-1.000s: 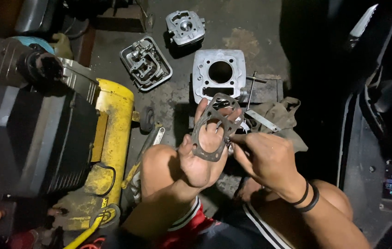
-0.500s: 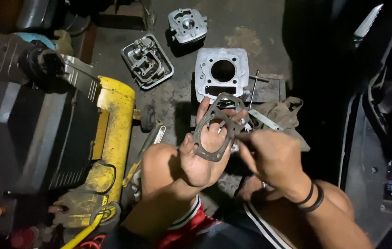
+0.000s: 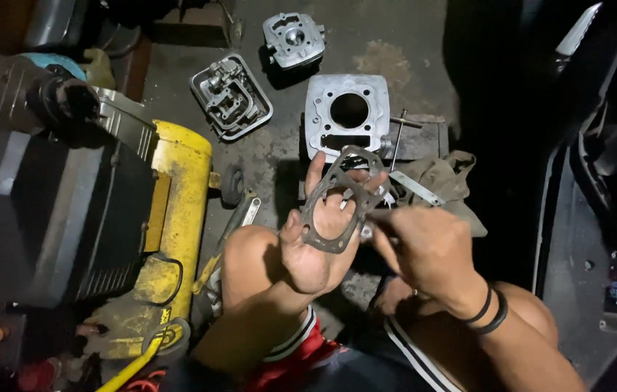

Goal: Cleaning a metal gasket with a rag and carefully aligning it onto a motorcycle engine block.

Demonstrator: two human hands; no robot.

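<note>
My left hand [image 3: 317,247] lies palm up above my knee and holds a thin grey metal gasket [image 3: 326,207] with a large round hole across its fingers. My right hand [image 3: 424,247], black bands on its wrist, is closed on a small tool whose tip touches the gasket's right edge; the tool is mostly hidden. Just beyond the hands, a silver engine cylinder block [image 3: 344,116] with a round bore stands on the dirty floor.
A cylinder head cover [image 3: 232,98] and a smaller engine head [image 3: 292,36] lie farther back. A yellow air compressor tank [image 3: 178,210] and a black box sit at left. A wrench [image 3: 239,221], a rag [image 3: 442,181] and a T-handle tool [image 3: 399,134] lie nearby.
The hands and gasket stay in nearly the same place; my right hand has shifted slightly against the gasket's right edge.
</note>
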